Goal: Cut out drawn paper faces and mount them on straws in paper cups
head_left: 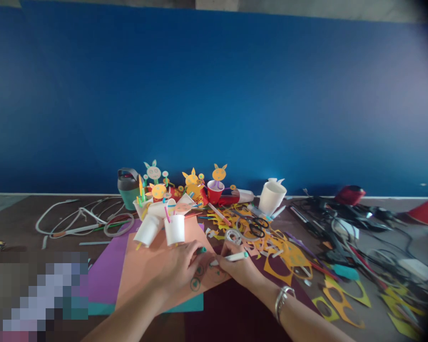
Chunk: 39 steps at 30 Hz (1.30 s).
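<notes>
My right hand (239,271) is closed round a white marker (235,257) with a green end. Its tip points down to the left at a sheet of orange paper (139,270). Small round drawings (195,284) in green stand on that sheet between my hands. My left hand (178,268) rests on the paper, with a green marker cap (202,250) pinched near the thumb and forefinger. Just beyond it are two white paper cups (174,230) with straws. A roll of tape (233,236) lies just beyond my right hand.
Paper-cup figures with orange animal heads (219,173) stand at the back, beside a green and grey container (127,187). Black scissors (258,227) lie among yellow paper scraps (288,256). Purple paper (109,266) pokes out at left. Cables and a black glue gun (337,247) crowd the right.
</notes>
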Each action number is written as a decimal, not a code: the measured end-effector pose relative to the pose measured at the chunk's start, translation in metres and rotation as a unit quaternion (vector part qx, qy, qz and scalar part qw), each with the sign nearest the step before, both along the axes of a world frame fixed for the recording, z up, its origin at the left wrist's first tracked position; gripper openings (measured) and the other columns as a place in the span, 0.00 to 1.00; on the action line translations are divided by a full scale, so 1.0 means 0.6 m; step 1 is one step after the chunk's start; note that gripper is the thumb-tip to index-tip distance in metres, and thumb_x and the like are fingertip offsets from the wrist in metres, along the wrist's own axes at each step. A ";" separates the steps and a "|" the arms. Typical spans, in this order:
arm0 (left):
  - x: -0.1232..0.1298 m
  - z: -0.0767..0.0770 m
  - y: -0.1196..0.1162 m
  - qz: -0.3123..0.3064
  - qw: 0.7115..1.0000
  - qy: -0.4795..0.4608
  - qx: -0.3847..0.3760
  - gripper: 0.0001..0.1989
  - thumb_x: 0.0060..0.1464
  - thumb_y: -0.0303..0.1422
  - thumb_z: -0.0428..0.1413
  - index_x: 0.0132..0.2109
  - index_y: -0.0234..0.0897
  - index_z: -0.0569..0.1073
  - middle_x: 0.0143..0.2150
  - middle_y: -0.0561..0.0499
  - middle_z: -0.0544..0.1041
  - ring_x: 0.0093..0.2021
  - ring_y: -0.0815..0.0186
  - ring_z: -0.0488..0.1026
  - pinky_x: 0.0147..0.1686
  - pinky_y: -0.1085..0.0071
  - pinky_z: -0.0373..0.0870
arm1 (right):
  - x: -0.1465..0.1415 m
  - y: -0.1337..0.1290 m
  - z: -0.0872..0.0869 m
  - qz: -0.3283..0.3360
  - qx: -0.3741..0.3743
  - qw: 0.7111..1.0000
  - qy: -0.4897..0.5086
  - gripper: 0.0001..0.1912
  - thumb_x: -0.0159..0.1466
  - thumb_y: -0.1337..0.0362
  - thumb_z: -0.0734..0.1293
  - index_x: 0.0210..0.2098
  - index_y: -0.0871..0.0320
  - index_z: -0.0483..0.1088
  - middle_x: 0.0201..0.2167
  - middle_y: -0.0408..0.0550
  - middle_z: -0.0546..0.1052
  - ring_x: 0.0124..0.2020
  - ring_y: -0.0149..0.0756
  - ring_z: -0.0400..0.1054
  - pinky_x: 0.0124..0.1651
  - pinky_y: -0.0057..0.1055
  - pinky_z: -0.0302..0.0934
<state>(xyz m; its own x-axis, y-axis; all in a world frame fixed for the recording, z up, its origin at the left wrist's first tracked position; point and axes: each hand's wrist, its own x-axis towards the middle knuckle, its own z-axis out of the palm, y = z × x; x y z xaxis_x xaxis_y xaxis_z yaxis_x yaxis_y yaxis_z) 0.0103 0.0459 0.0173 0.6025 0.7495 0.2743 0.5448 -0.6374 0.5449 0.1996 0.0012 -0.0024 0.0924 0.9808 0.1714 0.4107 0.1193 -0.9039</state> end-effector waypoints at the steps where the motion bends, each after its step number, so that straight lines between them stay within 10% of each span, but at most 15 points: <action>1: 0.000 0.000 0.000 0.001 1.000 0.001 0.000 0.08 0.59 0.36 0.48 0.35 0.39 0.69 0.26 0.54 0.72 0.27 0.68 0.68 0.26 0.73 0.54 | 0.000 0.000 0.001 0.002 0.000 1.000 -0.001 0.12 0.55 0.63 0.65 0.19 0.57 0.60 0.15 0.36 0.64 0.18 0.26 0.56 0.21 0.23 0.49; 22: -0.002 0.003 -0.001 0.006 1.000 0.002 0.008 0.07 0.59 0.33 0.49 0.33 0.39 0.68 0.25 0.55 0.71 0.26 0.69 0.67 0.25 0.74 0.52 | -0.003 0.001 -0.002 -0.001 -0.012 1.000 -0.008 0.12 0.54 0.64 0.67 0.19 0.57 0.60 0.16 0.37 0.64 0.19 0.26 0.56 0.22 0.23 0.48; 39: -0.001 0.001 -0.003 -0.026 0.999 -0.032 -0.007 0.03 0.57 0.31 0.50 0.36 0.40 0.68 0.31 0.54 0.73 0.32 0.67 0.70 0.31 0.73 0.59 | 0.016 -0.007 0.015 0.021 -0.012 0.944 0.329 0.16 0.54 0.57 0.71 0.24 0.57 0.61 0.18 0.35 0.64 0.19 0.24 0.57 0.22 0.22 0.50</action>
